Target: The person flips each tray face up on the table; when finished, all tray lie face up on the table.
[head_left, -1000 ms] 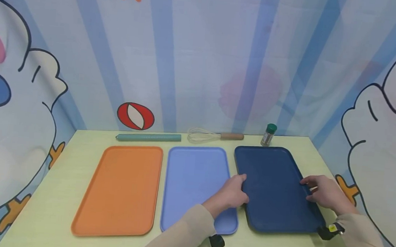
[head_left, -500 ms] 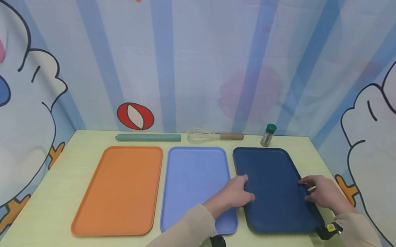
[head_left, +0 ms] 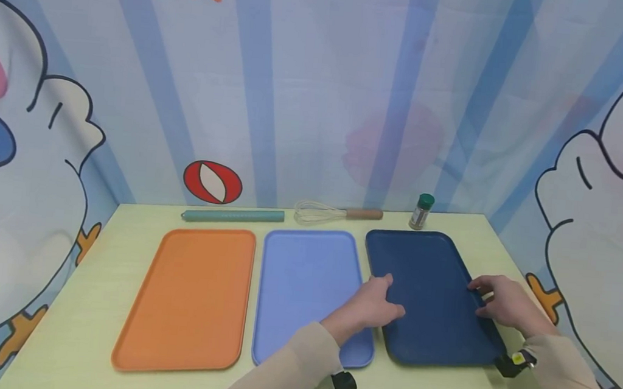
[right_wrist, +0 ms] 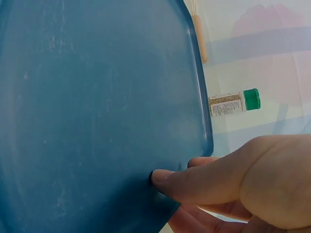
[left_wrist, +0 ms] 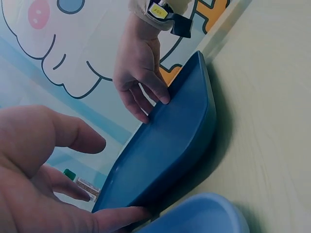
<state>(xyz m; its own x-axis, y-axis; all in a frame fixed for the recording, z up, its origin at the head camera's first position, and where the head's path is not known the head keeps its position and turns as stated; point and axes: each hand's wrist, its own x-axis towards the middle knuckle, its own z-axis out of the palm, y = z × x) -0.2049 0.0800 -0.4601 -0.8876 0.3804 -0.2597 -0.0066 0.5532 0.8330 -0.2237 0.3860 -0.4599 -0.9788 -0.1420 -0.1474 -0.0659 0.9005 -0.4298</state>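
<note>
A dark blue tray (head_left: 430, 295) lies at the right of the table, its near end turned slightly rightward. My right hand (head_left: 508, 304) pinches its right rim, the thumb (right_wrist: 170, 180) over the inside and the fingers outside. At the left rim is my left hand (head_left: 371, 303), fingers spread and thumb raised apart from the tray. One fingertip (left_wrist: 138, 213) of that hand is right at the tray's edge in the left wrist view. Beneath the left forearm, a periwinkle blue tray (head_left: 305, 279) is partly covered.
An orange tray (head_left: 193, 301) lies at left on the pale yellow table (head_left: 83, 299). Along the back are a green rod-like item (head_left: 233, 215), a whisk (head_left: 362, 214) with a wooden handle, and a green-capped spice jar (head_left: 421, 214). A printed curtain (head_left: 319, 97) hangs behind.
The dark blue tray has shifted slightly left, with my right hand moving along on its rim. My left hand has opened out, its thumb now reaching farther right over the tray.
</note>
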